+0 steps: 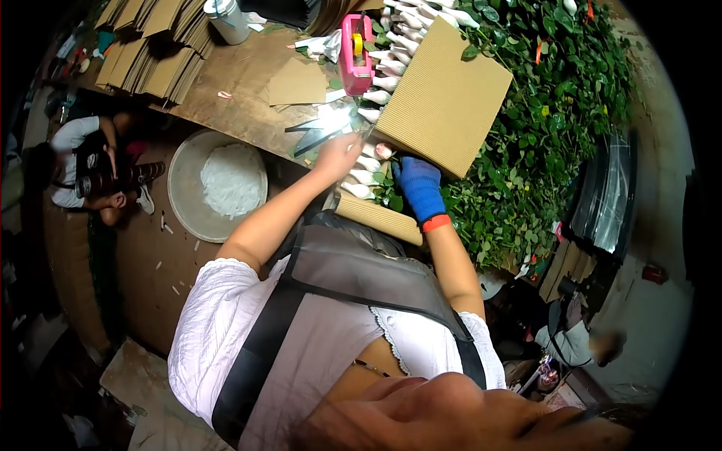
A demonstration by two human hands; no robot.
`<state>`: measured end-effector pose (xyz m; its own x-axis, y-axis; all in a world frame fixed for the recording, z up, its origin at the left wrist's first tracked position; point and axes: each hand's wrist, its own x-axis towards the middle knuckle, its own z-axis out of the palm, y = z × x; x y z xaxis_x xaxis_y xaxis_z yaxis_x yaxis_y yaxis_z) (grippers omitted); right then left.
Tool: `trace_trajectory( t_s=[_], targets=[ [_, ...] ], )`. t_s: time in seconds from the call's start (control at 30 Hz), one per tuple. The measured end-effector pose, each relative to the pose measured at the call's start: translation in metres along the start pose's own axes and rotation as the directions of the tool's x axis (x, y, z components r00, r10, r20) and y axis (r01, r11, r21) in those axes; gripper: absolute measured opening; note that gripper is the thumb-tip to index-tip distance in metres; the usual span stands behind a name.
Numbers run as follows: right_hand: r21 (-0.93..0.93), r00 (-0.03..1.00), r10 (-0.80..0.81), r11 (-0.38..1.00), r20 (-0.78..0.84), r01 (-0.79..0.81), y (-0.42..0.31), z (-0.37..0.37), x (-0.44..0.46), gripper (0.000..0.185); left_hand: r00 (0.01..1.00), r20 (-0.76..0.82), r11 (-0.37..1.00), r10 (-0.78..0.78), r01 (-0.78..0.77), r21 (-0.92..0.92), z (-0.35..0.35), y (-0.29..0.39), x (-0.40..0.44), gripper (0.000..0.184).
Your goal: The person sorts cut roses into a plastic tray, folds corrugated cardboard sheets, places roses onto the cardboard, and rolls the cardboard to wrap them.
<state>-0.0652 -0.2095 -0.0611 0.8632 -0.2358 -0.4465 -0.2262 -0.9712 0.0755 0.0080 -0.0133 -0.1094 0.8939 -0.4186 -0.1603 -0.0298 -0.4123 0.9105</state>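
My bare left hand is closed in a pinch beside the near-left corner of a large corrugated cardboard sheet; anything between its fingertips is too small to name. In a blue glove, my right hand is curled in by the sheet's lower edge, above green leaves, and what it grips is hidden. Between the hands lies a pinkish flower head. White-wrapped flower heads run in a row beneath and beside the sheet. A rolled corrugated piece lies close to my body.
Leafy stems cover the right side. A pink tape dispenser, cardboard squares, stacked cardboard and a lidded cup stand on the wooden table. A round tub and a seated person are at left.
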Motion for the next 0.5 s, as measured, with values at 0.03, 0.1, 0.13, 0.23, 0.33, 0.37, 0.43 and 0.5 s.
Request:
trace_trajectory(
  t_s=[0.03,0.1,0.13,0.23,0.33,0.37,0.43,0.5],
  targets=[
    [0.022,1.0,0.006,1.0,-0.013,-0.005,0.001,0.002,0.0,0.038,0.997,-0.074,0.998,-0.012,0.008,-0.061,0.007,-0.023,0.001,0.024],
    [0.067,0.999,0.014,0.998,-0.04,-0.011,0.004,0.008,0.0,0.042,0.975,-0.206,0.985,-0.084,0.051,-0.162,-0.01,-0.024,0.001,0.019],
    [0.106,1.0,0.007,0.994,0.01,-0.008,0.002,-0.004,-0.005,0.044,0.981,-0.124,0.853,-0.152,0.067,-0.517,-0.018,-0.033,0.007,0.019],
    [0.192,0.985,-0.031,0.981,0.167,-0.001,0.004,-0.03,-0.009,0.055,0.993,0.085,0.947,-0.083,0.105,-0.304,-0.042,-0.028,0.0,0.022],
    [0.083,0.995,-0.022,0.996,0.098,0.014,-0.002,-0.01,-0.002,0.053,0.976,0.214,0.995,-0.044,0.024,0.097,-0.053,0.045,-0.016,0.032],
    [0.039,0.99,0.005,0.999,0.139,-0.01,-0.01,-0.015,-0.001,0.052,0.972,0.218,0.991,0.087,-0.108,0.085,-0.039,0.032,-0.014,0.035],
    [-0.002,0.996,-0.008,1.0,0.087,0.008,-0.01,-0.006,-0.001,0.052,0.967,0.253,0.971,0.041,-0.098,0.217,-0.025,0.013,-0.009,0.033],
    [-0.024,0.996,0.007,1.0,0.084,-0.005,-0.01,-0.005,-0.001,0.052,0.977,0.211,0.987,0.021,-0.054,0.15,-0.023,0.004,-0.009,0.033]
  ],
)
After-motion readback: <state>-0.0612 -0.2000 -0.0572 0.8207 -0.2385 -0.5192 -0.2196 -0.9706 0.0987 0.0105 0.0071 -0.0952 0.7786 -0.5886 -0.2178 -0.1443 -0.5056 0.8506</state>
